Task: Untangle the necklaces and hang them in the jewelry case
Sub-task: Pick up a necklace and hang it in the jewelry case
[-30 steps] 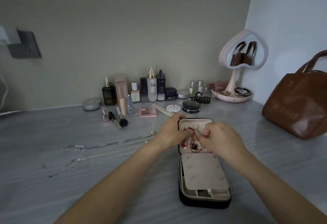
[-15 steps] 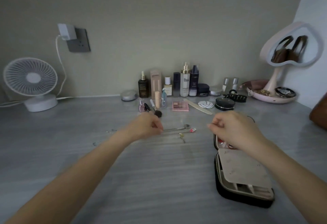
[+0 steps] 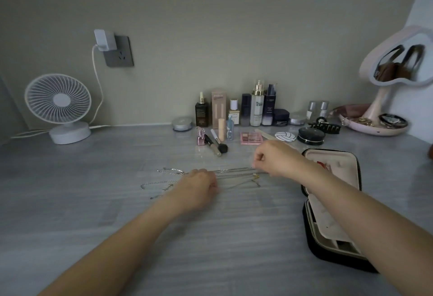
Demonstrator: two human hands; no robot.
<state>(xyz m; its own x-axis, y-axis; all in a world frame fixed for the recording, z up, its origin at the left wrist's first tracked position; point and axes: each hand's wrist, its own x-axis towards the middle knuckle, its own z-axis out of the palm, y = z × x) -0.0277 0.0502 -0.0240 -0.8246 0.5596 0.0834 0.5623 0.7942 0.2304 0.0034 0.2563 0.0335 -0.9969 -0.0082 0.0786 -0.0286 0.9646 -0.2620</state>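
Right hand [image 3: 273, 158] is pinched on the right end of the silver necklaces [image 3: 234, 174], left hand [image 3: 199, 184] curled shut on their middle. Chains trail left across the grey table [image 3: 93, 202]. Open jewelry case [image 3: 332, 199] sits just right; lots of bare tabletop nearer.

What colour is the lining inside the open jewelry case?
Pale cream or beige lining, black outside; seen in the head view.
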